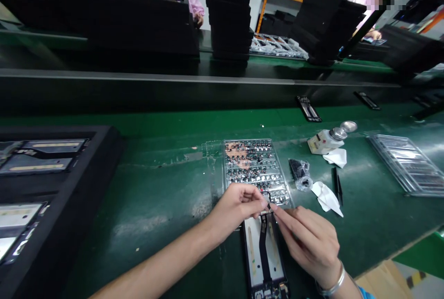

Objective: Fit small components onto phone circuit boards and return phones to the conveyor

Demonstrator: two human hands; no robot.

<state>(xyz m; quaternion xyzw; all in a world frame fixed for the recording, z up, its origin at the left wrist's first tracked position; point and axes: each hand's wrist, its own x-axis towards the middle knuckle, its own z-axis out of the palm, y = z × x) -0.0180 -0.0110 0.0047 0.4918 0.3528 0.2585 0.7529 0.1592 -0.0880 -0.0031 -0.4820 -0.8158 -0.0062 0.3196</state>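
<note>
My left hand (244,201) is closed in a pinch above the top end of an open phone housing (253,252). My right hand (310,239) comes from the right, thumb and forefinger pinched so its tips meet those of the left. Between the fingertips is a tiny dark part (268,206), too small to name. The housing lies lengthwise with a black flex cable (264,246) down its middle; its lower end is cut off by the frame. Just beyond my hands lies a clear plastic tray (280,169) of small electronic components, its near edge partly hidden by my left hand.
To the right are a dispenser bottle (321,142), white wipes (328,198), black tweezers (337,186), a crumpled plastic bag (301,174) and stacked clear trays (411,165). A black foam tray (100,169) with phone housings stands left. Across the bench, people work behind black stacks (227,21).
</note>
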